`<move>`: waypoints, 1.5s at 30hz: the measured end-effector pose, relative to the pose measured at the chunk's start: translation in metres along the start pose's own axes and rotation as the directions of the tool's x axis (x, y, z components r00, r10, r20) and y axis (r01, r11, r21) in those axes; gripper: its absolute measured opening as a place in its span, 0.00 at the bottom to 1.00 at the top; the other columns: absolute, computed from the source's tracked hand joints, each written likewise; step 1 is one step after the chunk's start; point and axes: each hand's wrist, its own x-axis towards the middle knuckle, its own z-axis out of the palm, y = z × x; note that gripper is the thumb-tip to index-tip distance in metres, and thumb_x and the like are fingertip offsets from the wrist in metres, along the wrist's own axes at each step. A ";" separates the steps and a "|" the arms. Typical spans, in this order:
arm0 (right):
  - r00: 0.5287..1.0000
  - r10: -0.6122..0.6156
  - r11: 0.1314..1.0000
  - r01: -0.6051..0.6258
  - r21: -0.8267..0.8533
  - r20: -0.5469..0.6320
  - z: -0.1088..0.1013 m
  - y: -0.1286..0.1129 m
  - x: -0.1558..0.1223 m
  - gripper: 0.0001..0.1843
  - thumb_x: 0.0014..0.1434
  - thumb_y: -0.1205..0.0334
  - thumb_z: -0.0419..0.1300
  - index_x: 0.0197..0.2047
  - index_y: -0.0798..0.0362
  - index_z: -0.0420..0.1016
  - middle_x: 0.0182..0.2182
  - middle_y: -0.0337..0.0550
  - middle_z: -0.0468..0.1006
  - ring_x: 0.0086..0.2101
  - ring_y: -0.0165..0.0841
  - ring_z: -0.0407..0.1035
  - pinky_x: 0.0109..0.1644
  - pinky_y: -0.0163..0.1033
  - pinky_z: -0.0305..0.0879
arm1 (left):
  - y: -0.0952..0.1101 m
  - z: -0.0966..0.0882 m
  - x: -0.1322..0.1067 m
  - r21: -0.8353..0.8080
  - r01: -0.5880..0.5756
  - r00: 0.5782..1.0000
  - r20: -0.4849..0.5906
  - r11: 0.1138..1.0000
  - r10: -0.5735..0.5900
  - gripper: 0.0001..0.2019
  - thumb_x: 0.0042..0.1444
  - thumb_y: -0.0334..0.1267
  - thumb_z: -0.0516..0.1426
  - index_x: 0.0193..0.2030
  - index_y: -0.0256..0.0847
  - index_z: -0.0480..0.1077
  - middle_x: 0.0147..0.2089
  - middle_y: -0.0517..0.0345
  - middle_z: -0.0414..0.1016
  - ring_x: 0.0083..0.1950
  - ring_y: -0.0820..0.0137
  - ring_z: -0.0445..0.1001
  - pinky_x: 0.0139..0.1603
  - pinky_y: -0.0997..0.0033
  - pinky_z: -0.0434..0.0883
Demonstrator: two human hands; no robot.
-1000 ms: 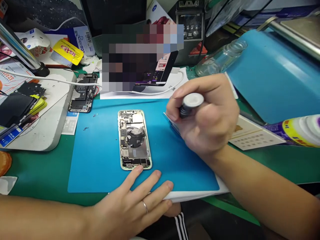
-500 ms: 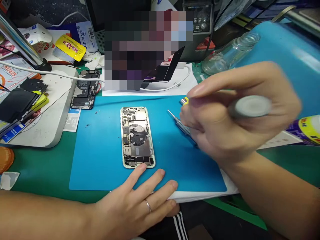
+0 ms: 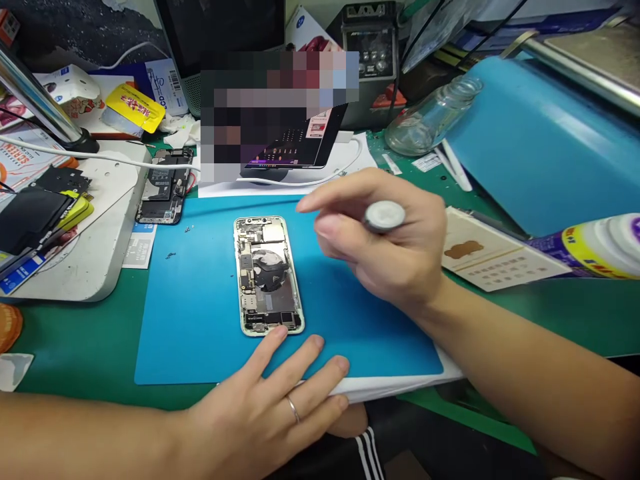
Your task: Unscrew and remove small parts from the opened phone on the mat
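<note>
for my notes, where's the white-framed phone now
In the head view, the white-framed phone lies left of centre on the flat blue mat, with a fingertip of the left hand at its near edge.

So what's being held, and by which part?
The right hand holds a grey-capped tool by its body, mostly hidden. The left hand grasps nothing; its index fingertip is at the bottom edge of the opened smartphone.

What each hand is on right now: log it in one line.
left hand: spread, at near end of phone | right hand: gripping grey-capped tool | phone: on blue mat, inside exposed
</note>
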 end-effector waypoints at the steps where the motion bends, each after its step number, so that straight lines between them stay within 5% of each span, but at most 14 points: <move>1: 0.999 0.018 0.998 -0.021 0.064 0.043 0.000 0.002 0.001 0.09 0.64 0.59 0.61 0.46 0.45 0.79 0.26 0.38 0.72 0.24 0.33 0.66 0.27 0.41 0.67 | 0.000 0.000 0.000 0.002 0.003 1.000 0.003 1.000 -0.003 0.26 0.70 0.50 0.54 0.72 0.50 0.64 0.78 0.55 0.56 0.76 0.52 0.56 0.72 0.44 0.58; 6: 0.988 -0.011 0.950 -0.039 0.311 0.156 0.003 0.004 0.011 0.05 0.63 0.56 0.60 0.40 0.48 0.73 0.23 0.34 0.65 0.23 0.31 0.59 0.25 0.38 0.61 | 0.000 0.000 -0.001 0.008 -0.006 1.000 0.003 1.000 0.006 0.27 0.70 0.50 0.54 0.72 0.48 0.63 0.78 0.53 0.56 0.76 0.50 0.56 0.73 0.41 0.56; 12: 0.999 -0.039 0.994 0.040 0.098 -0.011 -0.004 0.006 0.023 0.13 0.64 0.47 0.58 0.37 0.45 0.60 0.24 0.35 0.67 0.27 0.35 0.65 0.32 0.43 0.65 | 0.000 0.003 -0.002 -0.003 -0.025 1.000 0.018 1.000 0.025 0.32 0.66 0.54 0.56 0.73 0.46 0.61 0.79 0.49 0.52 0.77 0.46 0.52 0.73 0.38 0.51; 16: 0.994 0.026 0.981 -0.006 0.193 -0.103 -0.008 0.013 0.030 0.08 0.63 0.55 0.55 0.36 0.46 0.59 0.25 0.35 0.69 0.28 0.33 0.66 0.32 0.41 0.64 | -0.002 0.001 -0.001 -0.002 -0.027 0.999 0.020 1.000 0.027 0.30 0.68 0.51 0.54 0.74 0.46 0.61 0.78 0.50 0.54 0.77 0.46 0.52 0.73 0.37 0.47; 22: 0.996 0.085 0.980 -0.082 0.181 -0.007 -0.008 0.019 0.032 0.03 0.62 0.59 0.51 0.36 0.47 0.58 0.28 0.36 0.71 0.30 0.32 0.68 0.34 0.39 0.63 | -0.005 0.004 0.000 0.004 -0.031 0.999 -0.021 1.000 0.031 0.26 0.70 0.51 0.52 0.72 0.48 0.64 0.77 0.51 0.57 0.75 0.47 0.55 0.72 0.39 0.47; 28: 0.991 -0.106 0.993 0.109 -0.035 0.076 -0.014 0.009 0.029 0.03 0.56 0.66 0.52 0.33 0.48 0.63 0.32 0.42 0.74 0.36 0.36 0.70 0.44 0.45 0.67 | -0.006 0.004 0.002 0.004 -0.036 0.999 -0.024 0.999 0.036 0.24 0.71 0.49 0.50 0.71 0.48 0.65 0.77 0.50 0.57 0.75 0.48 0.55 0.72 0.37 0.42; 33: 0.869 -0.390 0.726 0.494 -0.479 0.305 -0.029 0.000 0.033 0.05 0.57 0.69 0.54 0.32 0.50 0.67 0.33 0.44 0.73 0.34 0.36 0.67 0.39 0.44 0.65 | -0.006 0.006 0.001 0.020 -0.042 0.998 -0.045 0.999 0.042 0.26 0.70 0.51 0.52 0.71 0.47 0.64 0.76 0.50 0.58 0.74 0.47 0.56 0.72 0.38 0.44; 40: 0.836 -0.391 0.605 0.548 -0.577 0.385 -0.043 0.002 0.038 0.09 0.70 0.67 0.54 0.37 0.51 0.73 0.35 0.44 0.78 0.36 0.34 0.73 0.40 0.40 0.71 | -0.008 0.010 0.000 0.027 -0.045 0.998 -0.037 0.999 0.046 0.29 0.68 0.54 0.54 0.72 0.46 0.63 0.77 0.48 0.55 0.75 0.46 0.55 0.73 0.37 0.41; 45: 0.835 -0.323 0.536 0.549 -0.642 0.445 -0.042 0.000 0.034 0.10 0.72 0.65 0.55 0.40 0.53 0.76 0.34 0.42 0.82 0.34 0.32 0.75 0.35 0.36 0.66 | -0.006 0.007 -0.001 0.003 -0.054 0.998 -0.038 0.999 0.054 0.27 0.69 0.52 0.53 0.71 0.46 0.64 0.77 0.48 0.56 0.74 0.46 0.53 0.74 0.34 0.31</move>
